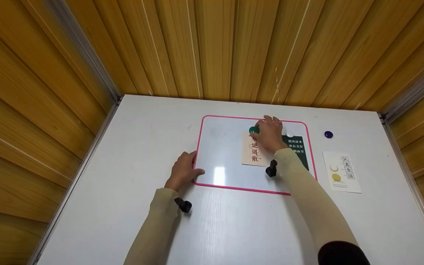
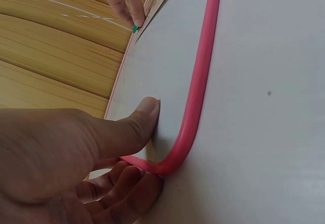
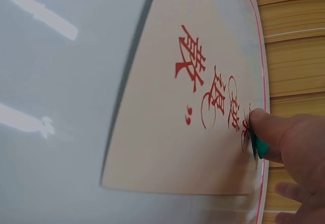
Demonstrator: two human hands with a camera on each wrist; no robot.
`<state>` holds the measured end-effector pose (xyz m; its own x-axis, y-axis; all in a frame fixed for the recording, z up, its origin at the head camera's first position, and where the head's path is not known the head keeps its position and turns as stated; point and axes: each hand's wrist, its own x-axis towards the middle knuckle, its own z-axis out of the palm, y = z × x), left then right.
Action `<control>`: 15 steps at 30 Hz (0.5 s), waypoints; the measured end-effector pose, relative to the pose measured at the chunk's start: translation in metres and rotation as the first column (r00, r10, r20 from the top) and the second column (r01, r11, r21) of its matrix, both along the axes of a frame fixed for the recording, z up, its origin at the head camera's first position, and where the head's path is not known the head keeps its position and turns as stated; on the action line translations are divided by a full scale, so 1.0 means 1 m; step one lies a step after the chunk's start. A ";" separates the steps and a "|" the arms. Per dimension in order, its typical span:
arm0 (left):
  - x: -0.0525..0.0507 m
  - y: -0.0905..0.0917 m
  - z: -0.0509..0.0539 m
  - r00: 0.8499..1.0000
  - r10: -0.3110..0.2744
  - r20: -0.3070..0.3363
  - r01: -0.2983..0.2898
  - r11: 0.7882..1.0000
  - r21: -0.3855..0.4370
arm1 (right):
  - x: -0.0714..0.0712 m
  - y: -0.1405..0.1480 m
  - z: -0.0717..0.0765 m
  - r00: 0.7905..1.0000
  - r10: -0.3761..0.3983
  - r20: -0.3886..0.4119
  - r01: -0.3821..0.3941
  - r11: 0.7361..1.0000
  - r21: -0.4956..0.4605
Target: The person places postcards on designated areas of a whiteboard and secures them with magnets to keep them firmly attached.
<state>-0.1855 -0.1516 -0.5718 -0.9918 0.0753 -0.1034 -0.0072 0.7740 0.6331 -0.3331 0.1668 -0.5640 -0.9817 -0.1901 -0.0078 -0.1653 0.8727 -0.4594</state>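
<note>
The right hand (image 1: 269,134) pinches a green magnet (image 1: 253,130) at the far edge of the cream card (image 1: 250,154) beneath it — red characters (image 3: 218,92) topped magnetward. The left hand (image 1: 183,169) grips the near-left corner of the whiteboard (image 1: 219,147), long axis running sideways.

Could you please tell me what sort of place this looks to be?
Probably an enclosed work booth, though the wider room is out of view: a white tabletop is hemmed in by wood-patterned panels on three sides, with a grey post at each far corner.
</note>
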 end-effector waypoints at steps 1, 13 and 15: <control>0.000 0.000 0.000 1.000 0.000 -0.001 0.000 1.000 0.001 | 0.001 0.000 0.000 1.000 -0.001 0.001 0.001 1.000 -0.003; 0.001 -0.001 0.002 1.000 -0.004 -0.005 0.004 1.000 0.005 | 0.001 0.000 -0.002 1.000 -0.002 0.011 0.002 1.000 0.014; 0.001 -0.001 0.002 1.000 -0.004 -0.001 0.004 1.000 0.000 | 0.001 0.000 -0.002 1.000 0.000 0.013 0.000 1.000 0.014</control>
